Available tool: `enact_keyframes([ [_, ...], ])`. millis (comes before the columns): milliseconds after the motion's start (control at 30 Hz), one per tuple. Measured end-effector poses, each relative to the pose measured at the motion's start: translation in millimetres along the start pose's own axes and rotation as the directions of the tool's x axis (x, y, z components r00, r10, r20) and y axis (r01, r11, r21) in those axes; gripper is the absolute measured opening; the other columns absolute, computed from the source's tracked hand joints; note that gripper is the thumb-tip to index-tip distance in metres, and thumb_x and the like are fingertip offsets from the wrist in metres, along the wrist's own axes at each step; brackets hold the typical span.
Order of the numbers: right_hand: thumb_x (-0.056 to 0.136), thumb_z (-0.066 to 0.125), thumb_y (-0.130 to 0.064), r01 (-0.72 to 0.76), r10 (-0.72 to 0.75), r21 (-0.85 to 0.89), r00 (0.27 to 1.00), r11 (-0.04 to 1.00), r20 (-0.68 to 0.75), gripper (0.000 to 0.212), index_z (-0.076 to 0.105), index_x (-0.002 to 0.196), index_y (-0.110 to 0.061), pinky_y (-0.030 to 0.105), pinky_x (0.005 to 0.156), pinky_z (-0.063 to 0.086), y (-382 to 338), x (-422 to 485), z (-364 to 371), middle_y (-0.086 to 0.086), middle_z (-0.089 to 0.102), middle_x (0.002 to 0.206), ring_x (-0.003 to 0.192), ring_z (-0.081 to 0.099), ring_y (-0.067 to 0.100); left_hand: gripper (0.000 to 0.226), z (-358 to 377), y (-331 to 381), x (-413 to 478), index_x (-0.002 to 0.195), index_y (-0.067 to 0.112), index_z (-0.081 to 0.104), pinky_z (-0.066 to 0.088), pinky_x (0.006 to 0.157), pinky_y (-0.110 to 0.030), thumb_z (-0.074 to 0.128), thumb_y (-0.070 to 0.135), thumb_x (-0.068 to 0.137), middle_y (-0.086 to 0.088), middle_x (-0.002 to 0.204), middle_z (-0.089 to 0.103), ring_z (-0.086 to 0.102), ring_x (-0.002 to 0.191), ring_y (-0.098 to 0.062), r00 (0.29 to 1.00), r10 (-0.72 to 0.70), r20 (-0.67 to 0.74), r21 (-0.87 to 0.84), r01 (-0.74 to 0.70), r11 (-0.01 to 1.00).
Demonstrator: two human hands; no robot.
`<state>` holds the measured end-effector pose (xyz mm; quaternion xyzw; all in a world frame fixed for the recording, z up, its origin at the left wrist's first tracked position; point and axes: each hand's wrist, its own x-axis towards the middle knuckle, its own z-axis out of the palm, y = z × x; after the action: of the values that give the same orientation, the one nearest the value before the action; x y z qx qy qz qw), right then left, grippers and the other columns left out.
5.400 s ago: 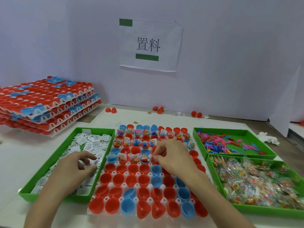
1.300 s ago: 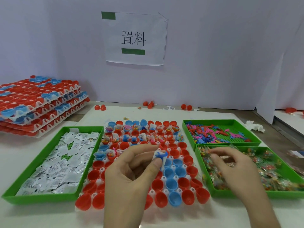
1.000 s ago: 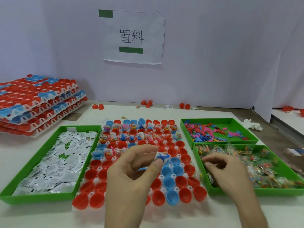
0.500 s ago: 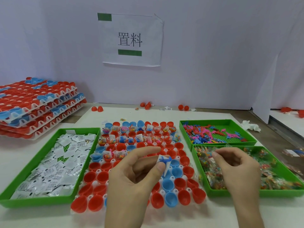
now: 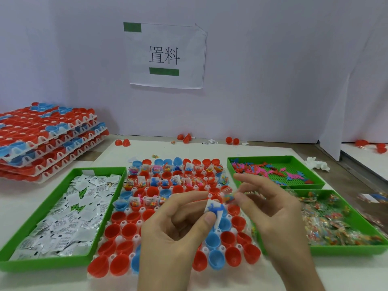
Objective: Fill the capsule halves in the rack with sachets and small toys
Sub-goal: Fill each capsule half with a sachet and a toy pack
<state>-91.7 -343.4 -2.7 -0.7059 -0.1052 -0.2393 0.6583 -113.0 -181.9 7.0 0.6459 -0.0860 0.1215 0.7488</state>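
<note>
A white rack (image 5: 123,222) of red and blue capsule halves lies in front of me; the far rows hold sachets and toys, the near rows are empty. My left hand (image 5: 174,229) hovers over the rack's middle and pinches a white sachet with a small blue toy (image 5: 214,207) between thumb and fingers. My right hand (image 5: 270,208) is just right of it, over the rack's right edge, pinching a clear packet of coloured bits (image 5: 226,196) near the left hand's fingertips.
A green tray of white sachets (image 5: 63,215) lies left of the rack. On the right are a green tray of small plastic toys (image 5: 275,171) and a green tray of clear packets (image 5: 340,223). Stacked filled racks (image 5: 44,139) sit at far left. Loose red halves lie by the wall.
My right hand has lifted out of the packet tray with a clear packet and moved left toward my left hand. The left hand still holds the sachet and blue toy.
</note>
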Motion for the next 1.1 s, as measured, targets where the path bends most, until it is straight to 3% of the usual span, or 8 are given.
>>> enact_keyframes([
  [133,0.084,0.07,0.008,0.014,-0.023,0.06,0.987,0.998,0.161,0.046,0.078,0.098,-0.035,0.018,0.073,0.056,-18.1,-6.0,13.2,0.003,0.074,0.087,0.083,0.073,0.015,0.036,1.1,-0.2,0.7,0.087,0.034,0.076,0.055,0.061,-0.014,0.079,0.018,0.054,0.001,0.08,0.077,0.074,0.072,-0.016,0.998,0.026,-0.063,-0.004,-0.026,1.0],
  [333,0.086,0.067,0.01,-0.004,-0.004,0.04,0.98,0.999,0.2,0.045,0.079,0.093,-0.033,0.015,0.074,0.055,-27.0,-8.6,17.7,-0.001,0.076,0.088,0.087,0.073,0.011,0.036,-5.1,-1.0,2.1,0.081,0.032,0.076,0.055,0.056,-0.016,0.081,0.019,0.048,-0.001,0.076,0.072,0.07,0.062,-0.015,0.997,-0.01,-0.079,-0.001,0.01,1.0],
  [467,0.086,0.064,-0.017,-0.045,0.024,0.084,0.972,0.995,0.234,0.023,0.078,0.095,-0.033,0.022,0.077,0.058,-28.6,-7.7,17.4,0.002,0.076,0.093,0.092,0.073,0.018,0.034,-7.5,-2.1,2.7,0.078,0.032,0.076,0.054,0.056,-0.015,0.08,0.022,0.047,-0.002,0.074,0.071,0.068,0.06,-0.013,0.995,0.013,-0.096,0.012,-0.012,1.0],
  [533,0.083,0.075,-0.026,-0.076,0.047,0.102,0.964,0.992,0.263,0.014,0.078,0.095,-0.033,0.022,0.074,0.058,-29.8,-7.0,18.7,0.002,0.076,0.091,0.089,0.073,0.018,0.031,-8.4,-2.6,2.5,0.077,0.033,0.076,0.054,0.057,-0.016,0.08,0.025,0.047,-0.002,0.074,0.071,0.068,0.061,-0.014,0.995,0.029,-0.098,0.021,-0.027,0.999],
  [633,0.07,0.079,-0.023,-0.086,0.062,0.082,0.965,0.993,0.256,0.023,0.078,0.09,-0.035,0.021,0.071,0.058,-27.1,-7.3,20.3,0.0,0.075,0.087,0.083,0.073,0.015,0.029,-8.0,-3.9,2.2,0.077,0.034,0.075,0.053,0.057,-0.015,0.08,0.028,0.05,-0.001,0.073,0.071,0.068,0.062,-0.013,0.993,0.048,-0.11,0.038,-0.044,0.998],
  [867,0.07,0.078,-0.025,-0.077,0.051,0.137,0.981,0.988,0.185,0.017,0.077,0.085,-0.032,0.025,0.072,0.06,-23.6,-7.1,27.0,0.002,0.076,0.087,0.084,0.074,0.02,0.03,-7.2,-5.2,2.4,0.081,0.033,0.078,0.056,0.059,-0.018,0.076,0.042,0.053,-0.002,0.075,0.073,0.072,0.067,-0.017,0.995,0.03,-0.098,-0.01,-0.032,0.999],
  [967,0.071,0.079,-0.025,-0.034,0.029,0.023,0.981,0.999,0.191,0.022,0.077,0.089,-0.037,0.022,0.073,0.059,-22.4,-6.4,21.6,-0.001,0.076,0.086,0.083,0.074,0.015,0.022,-11.5,-8.7,3.0,0.075,0.032,0.078,0.056,0.063,-0.016,0.075,0.042,0.055,0.001,0.075,0.075,0.073,0.072,-0.013,0.996,0.083,-0.044,0.063,-0.08,0.995],
  [1100,0.081,0.08,-0.009,0.002,0.064,-0.176,0.928,0.984,0.368,0.033,0.077,0.094,-0.039,0.028,0.079,0.058,-22.8,-4.8,9.3,-0.006,0.076,0.089,0.087,0.073,0.015,0.017,-28.4,-10.9,5.3,0.077,0.033,0.077,0.058,0.065,-0.021,0.076,0.039,0.06,0.005,0.075,0.073,0.07,0.073,-0.012,0.984,0.158,0.088,0.258,-0.175,0.95],
])
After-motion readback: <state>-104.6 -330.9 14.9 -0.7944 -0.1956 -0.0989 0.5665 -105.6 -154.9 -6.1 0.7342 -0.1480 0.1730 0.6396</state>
